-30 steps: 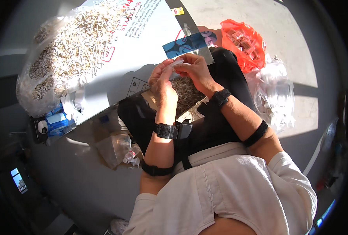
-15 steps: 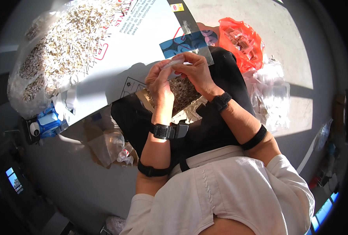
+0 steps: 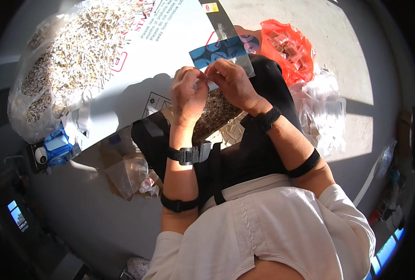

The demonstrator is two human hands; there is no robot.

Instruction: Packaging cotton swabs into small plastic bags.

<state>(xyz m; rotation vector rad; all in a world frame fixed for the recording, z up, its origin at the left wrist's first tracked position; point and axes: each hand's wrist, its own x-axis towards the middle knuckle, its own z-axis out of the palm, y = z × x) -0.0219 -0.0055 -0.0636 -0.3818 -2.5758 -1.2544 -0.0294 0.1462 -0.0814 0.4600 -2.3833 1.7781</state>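
Observation:
My left hand (image 3: pixel 188 95) and my right hand (image 3: pixel 233 85) meet over the near edge of the white board (image 3: pixel 123 109). Thumbs and fingers of both are pinched together, tip to tip. A small translucent plastic piece (image 3: pixel 207 77) shows faintly between the fingertips; most of it is hidden. Below the hands, on my lap, an open carton (image 3: pixel 231 133) holds many thin brownish pieces (image 3: pixel 217 112). My left forearm partly covers it. Black straps circle both wrists and forearms.
At the far left of the board, a clear bag (image 3: pixel 18 107) spills a heap of small pale pieces (image 3: pixel 86 46). A blue container (image 3: pixel 57 147) stands by its corner. On the right floor lie a red bag (image 3: pixel 289 51) of small packets and clear plastic bags (image 3: pixel 322 114).
My left hand has turned and shifted slightly left. The whitish plastic piece, stretched across the fingers before, is now mostly hidden between the pinched fingertips.

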